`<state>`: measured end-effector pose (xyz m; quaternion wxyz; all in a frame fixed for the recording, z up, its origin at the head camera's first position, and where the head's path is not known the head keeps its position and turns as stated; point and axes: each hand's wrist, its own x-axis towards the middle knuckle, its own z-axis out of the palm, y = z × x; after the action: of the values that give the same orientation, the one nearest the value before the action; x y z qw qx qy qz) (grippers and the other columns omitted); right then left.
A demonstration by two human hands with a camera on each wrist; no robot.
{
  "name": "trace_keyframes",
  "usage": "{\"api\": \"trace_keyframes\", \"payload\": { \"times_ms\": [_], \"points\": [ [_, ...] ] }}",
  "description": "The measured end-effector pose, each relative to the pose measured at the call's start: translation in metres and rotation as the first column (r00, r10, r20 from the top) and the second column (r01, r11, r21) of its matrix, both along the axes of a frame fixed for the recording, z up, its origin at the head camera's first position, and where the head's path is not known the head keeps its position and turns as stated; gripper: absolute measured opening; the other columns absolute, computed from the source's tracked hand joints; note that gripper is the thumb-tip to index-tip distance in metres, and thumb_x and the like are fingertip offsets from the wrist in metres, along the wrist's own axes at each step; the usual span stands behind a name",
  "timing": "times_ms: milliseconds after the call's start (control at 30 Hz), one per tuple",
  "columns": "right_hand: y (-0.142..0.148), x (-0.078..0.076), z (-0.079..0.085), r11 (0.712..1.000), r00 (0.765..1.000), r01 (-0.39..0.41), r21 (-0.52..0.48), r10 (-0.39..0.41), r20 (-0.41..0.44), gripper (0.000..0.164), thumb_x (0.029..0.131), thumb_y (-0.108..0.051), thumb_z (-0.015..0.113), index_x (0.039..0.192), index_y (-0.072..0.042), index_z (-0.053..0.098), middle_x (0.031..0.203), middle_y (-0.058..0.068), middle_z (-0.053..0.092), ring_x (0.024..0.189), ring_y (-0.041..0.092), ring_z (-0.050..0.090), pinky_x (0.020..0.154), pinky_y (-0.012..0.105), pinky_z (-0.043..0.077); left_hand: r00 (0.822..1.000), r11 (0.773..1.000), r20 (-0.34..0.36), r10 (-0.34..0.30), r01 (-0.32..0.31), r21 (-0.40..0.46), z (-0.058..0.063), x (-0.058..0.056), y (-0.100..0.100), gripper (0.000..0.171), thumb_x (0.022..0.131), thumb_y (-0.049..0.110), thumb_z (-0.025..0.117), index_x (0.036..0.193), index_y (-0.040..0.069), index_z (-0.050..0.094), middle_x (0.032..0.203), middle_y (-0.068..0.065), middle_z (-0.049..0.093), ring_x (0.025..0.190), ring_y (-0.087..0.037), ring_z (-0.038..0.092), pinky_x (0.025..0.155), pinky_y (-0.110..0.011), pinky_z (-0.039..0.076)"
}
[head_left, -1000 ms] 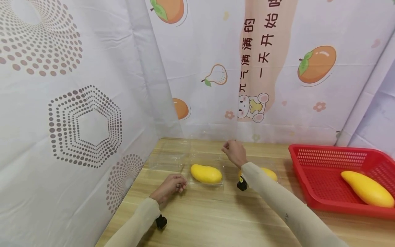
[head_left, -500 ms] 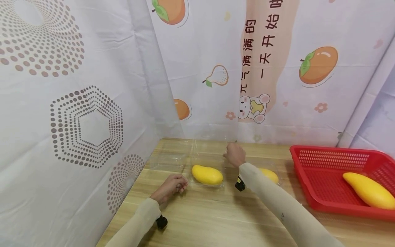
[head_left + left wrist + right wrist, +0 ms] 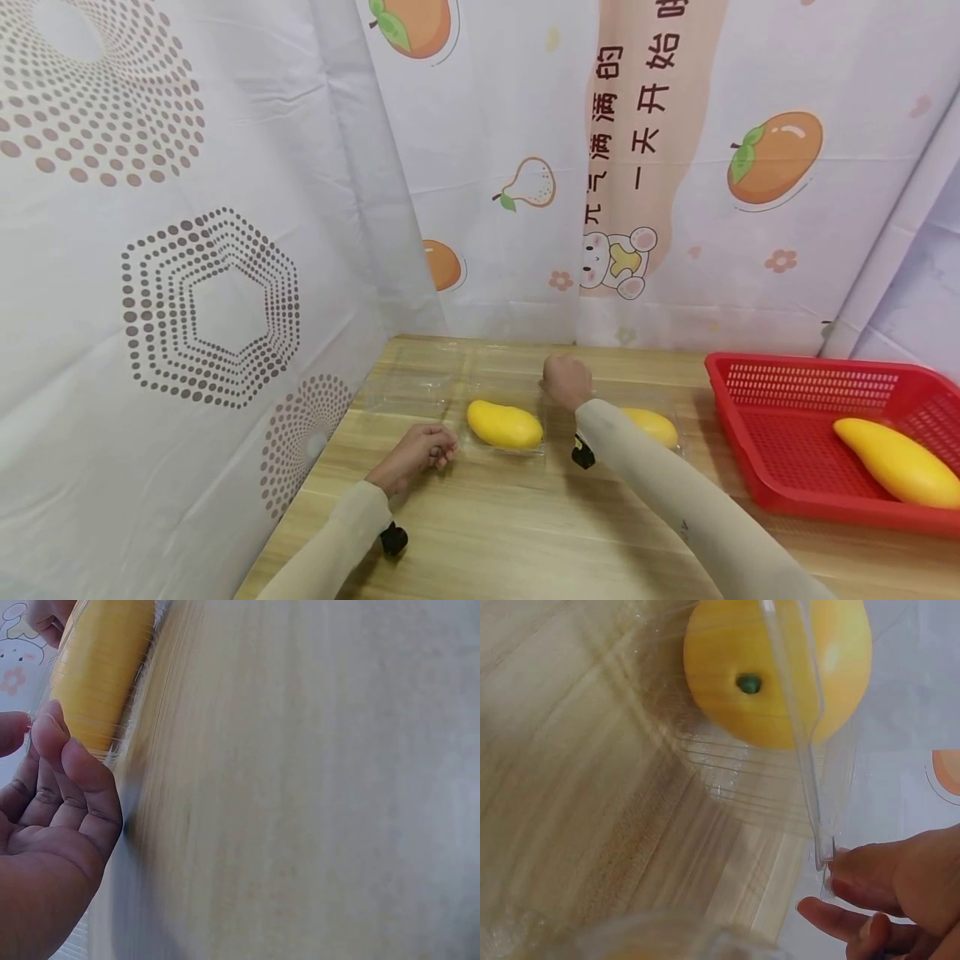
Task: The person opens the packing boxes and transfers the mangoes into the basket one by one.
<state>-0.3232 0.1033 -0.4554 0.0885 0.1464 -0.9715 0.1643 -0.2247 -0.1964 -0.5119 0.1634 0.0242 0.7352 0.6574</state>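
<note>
Lowering clear lid [image 3: 822, 851] over clear box [image 3: 517, 452] with right grip [image 3: 567, 382], now lower than a second ago; likely means box partway covered, not closed yet. Pinching that lid's edge narrowly there, and seemingly pinching box edge farther from red basket [image 3: 825, 511] in an equally narrow left grip [image 3: 422, 452]. Seeing yellow mango [image 3: 505, 425] inside box, well left of red basket in head view, with long axis roughly left-right, slightly slanted, and green stem end [image 3: 749, 684] toward basket.

The left hand [image 3: 422, 450] and right hand [image 3: 567, 382] flank a yellow mango [image 3: 505, 424] in a clear plastic box [image 3: 504, 388].
</note>
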Motion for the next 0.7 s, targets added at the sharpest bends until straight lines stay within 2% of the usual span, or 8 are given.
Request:
{"api": "trace_keyframes", "payload": {
  "times_ms": [100, 200, 400, 600, 700],
  "points": [
    [-0.0007, 0.0003, -0.0009, 1.000, 1.000, -0.009, 0.008, 0.009, 0.017, 0.047, 0.092, -0.011, 0.075, 0.055, -0.013, 0.046, 0.053, 0.000, 0.043, 0.052, 0.017, 0.038, 0.043, 0.034, 0.037, 1.000, 1.000, 0.000, -0.001, 0.001, 0.000, -0.0003, 0.0002, -0.0002, 0.025, 0.102, 0.013, 0.060, 0.104, -0.012, 0.065, 0.087, -0.010, 0.065, 0.072, -0.012, 0.057, 0.064, -0.024, 0.050],
    [-0.0011, -0.0011, -0.0032, 1.000, 0.999, -0.014, 0.008, 0.014, 0.034, 0.050, 0.093, -0.009, 0.072, 0.055, -0.015, 0.039, 0.053, -0.001, 0.036, 0.052, 0.017, 0.034, 0.042, 0.033, 0.031, 1.000, 1.000, -0.003, -0.003, 0.003, 0.002, -0.0005, 0.0005, -0.0005, 0.025, 0.102, 0.013, 0.059, 0.104, -0.012, 0.065, 0.087, -0.010, 0.065, 0.072, -0.012, 0.057, 0.064, -0.024, 0.050],
    [-0.0006, -0.0012, -0.0061, 1.000, 0.999, -0.030, -0.003, 0.030, 0.024, 0.047, 0.094, -0.008, 0.072, 0.055, -0.013, 0.047, 0.054, -0.001, 0.038, 0.053, 0.016, 0.035, 0.043, 0.032, 0.031, 1.000, 1.000, -0.001, 0.001, -0.001, 0.001, -0.0003, 0.0009, -0.0005, 0.024, 0.102, 0.012, 0.059, 0.104, -0.012, 0.065, 0.086, -0.011, 0.066, 0.071, -0.012, 0.057, 0.063, -0.024, 0.050],
    [0.0007, -0.0016, -0.0082, 0.998, 0.998, -0.056, -0.004, 0.056, 0.007, 0.051, 0.095, -0.007, 0.069, 0.054, -0.015, 0.040, 0.053, -0.003, 0.031, 0.050, 0.014, 0.030, 0.043, 0.029, 0.027, 1.000, 1.000, 0.001, -0.001, 0.001, 0.000, -0.0003, 0.0003, -0.0011, 0.025, 0.103, 0.013, 0.059, 0.105, -0.012, 0.065, 0.087, -0.011, 0.066, 0.071, -0.013, 0.057, 0.064, -0.024, 0.050],
    [0.0014, -0.0022, -0.0085, 0.998, 0.998, -0.059, -0.002, 0.059, 0.001, 0.046, 0.095, -0.008, 0.070, 0.055, -0.013, 0.048, 0.052, -0.003, 0.036, 0.050, 0.013, 0.032, 0.042, 0.029, 0.029, 1.000, 1.000, 0.001, -0.006, 0.006, -0.007, -0.0008, -0.0001, -0.0018, 0.026, 0.103, 0.014, 0.058, 0.105, -0.011, 0.065, 0.087, -0.011, 0.066, 0.072, -0.013, 0.058, 0.064, -0.024, 0.050]
  ]
}}
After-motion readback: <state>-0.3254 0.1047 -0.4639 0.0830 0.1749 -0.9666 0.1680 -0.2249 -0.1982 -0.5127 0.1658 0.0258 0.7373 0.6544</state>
